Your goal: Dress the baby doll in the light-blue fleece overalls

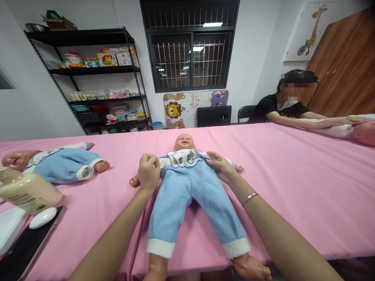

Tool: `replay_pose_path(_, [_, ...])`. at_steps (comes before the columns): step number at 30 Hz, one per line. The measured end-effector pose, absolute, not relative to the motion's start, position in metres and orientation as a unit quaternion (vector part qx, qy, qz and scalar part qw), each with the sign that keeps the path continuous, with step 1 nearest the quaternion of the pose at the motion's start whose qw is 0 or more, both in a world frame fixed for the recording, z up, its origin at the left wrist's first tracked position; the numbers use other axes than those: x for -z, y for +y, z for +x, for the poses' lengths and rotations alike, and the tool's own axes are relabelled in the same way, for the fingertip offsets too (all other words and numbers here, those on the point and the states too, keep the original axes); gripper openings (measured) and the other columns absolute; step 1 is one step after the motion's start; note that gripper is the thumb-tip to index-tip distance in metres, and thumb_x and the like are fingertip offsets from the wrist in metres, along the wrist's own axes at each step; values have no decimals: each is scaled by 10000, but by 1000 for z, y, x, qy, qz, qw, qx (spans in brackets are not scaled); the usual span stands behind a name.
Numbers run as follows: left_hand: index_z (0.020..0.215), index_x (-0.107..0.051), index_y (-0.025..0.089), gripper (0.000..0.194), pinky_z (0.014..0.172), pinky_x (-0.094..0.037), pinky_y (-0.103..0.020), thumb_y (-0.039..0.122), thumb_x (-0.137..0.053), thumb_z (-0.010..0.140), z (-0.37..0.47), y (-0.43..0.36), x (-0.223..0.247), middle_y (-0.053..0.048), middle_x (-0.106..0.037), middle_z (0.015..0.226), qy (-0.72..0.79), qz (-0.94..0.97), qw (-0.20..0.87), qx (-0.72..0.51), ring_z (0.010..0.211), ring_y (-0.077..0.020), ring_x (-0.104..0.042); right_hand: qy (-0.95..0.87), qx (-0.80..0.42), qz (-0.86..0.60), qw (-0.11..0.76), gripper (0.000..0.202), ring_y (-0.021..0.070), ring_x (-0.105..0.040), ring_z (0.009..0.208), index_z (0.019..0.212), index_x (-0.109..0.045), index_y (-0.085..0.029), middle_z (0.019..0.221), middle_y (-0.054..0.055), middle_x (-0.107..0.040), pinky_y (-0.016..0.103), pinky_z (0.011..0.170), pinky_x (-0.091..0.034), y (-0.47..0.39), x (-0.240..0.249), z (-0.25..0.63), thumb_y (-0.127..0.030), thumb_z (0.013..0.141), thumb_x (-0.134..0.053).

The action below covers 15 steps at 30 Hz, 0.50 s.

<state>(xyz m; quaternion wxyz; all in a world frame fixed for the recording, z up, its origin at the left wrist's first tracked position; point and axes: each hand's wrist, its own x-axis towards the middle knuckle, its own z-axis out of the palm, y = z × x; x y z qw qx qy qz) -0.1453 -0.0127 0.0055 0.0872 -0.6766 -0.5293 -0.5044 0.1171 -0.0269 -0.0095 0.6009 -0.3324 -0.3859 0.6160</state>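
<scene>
A baby doll (184, 143) lies on its back on the pink tablecloth (281, 175), its head away from me and its feet at the near edge. It wears fleecy light blue trousers (190, 187) and a white top with an elephant face. My left hand (149, 171) is curled closed beside the doll's chest, at the top's side; what its fingers pinch is hidden. On the other side, my right hand (219, 166) rests its spread fingertips on the edge of the clothing near the doll's arm.
Another doll (70, 160) in blue lies at the left. Nearer are a cream bottle (32, 191), a phone (32, 242) and a white oval case (43, 218). Across the table at the right, a person (272, 105) reaches toward another doll (363, 132). Shelves (96, 68) stand behind.
</scene>
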Motion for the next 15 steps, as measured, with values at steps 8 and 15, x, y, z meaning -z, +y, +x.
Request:
replay_pose_path(8, [1289, -421, 141, 581, 719, -434, -321, 216, -580, 735, -138, -10, 3, -85, -644, 832, -601, -655, -193, 415, 789, -242, -603, -423, -582, -361, 593, 382, 126, -580, 817, 841, -649, -213, 847, -21, -652, 269, 819, -415, -23, 18, 108, -202, 495, -812])
replay_pose_path(15, [1378, -283, 70, 633, 1029, -358, -402, 179, -479, 786, -124, -11, 11, -206, -476, 1279, -575, -649, -123, 483, 1240, -274, -424, -450, -561, -368, 590, 391, 130, -575, 803, 824, -656, -196, 829, -3, -658, 277, 792, -416, -18, 26, 104, -294, 489, -833])
